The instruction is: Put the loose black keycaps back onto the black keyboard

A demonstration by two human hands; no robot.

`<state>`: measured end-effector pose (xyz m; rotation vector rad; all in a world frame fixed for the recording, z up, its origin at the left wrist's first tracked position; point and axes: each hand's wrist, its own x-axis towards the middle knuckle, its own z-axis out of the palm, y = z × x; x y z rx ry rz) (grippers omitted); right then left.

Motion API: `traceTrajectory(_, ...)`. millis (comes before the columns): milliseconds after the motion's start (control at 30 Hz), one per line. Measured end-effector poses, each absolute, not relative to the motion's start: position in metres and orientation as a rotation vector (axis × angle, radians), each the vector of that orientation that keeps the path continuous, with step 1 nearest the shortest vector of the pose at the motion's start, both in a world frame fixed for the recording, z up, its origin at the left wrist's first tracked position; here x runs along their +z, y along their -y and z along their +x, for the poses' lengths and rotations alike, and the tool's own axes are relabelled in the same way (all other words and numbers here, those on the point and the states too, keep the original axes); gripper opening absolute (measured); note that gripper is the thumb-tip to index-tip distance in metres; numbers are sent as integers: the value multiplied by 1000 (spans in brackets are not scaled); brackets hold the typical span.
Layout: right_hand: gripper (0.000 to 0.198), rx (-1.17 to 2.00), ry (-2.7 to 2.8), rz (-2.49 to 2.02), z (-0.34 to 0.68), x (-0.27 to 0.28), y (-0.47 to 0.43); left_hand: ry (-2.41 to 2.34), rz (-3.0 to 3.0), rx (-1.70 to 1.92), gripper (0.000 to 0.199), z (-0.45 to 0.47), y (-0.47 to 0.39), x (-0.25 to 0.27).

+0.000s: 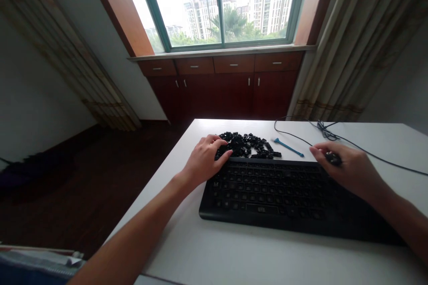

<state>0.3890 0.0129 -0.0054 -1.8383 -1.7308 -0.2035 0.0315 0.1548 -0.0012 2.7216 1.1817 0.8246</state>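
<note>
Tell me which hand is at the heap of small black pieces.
The left hand; its fingers reach the left end of the heap. The right hand is apart, right of the blue tool, holding something dark.

Keyboard [264, 191] on table [160, 249], keycap pile [238, 142] behind it, brush [288, 147] right of pile.

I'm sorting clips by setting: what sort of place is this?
Probably a room in a home, though a small office is possible: a sliding window looks out on tall buildings, above built-in wooden cabinets, with long curtains on both sides.
</note>
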Motion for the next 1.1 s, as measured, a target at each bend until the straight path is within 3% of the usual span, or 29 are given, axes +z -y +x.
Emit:
traceTrajectory(400, 34, -189, 1845, -1870, 382, -3, -21, -1270, 2537, 711, 32, 22, -172, -11)
traceTrajectory(667, 36, 167, 2143, -1855, 315, 36, -68, -1208, 2496, 772, 30, 23, -173, -14)
traceTrajectory(1100, 35, 303, 2360, -1866, 257, 26, -131, -1251, 2593, 796, 26, 25, -168, -14)
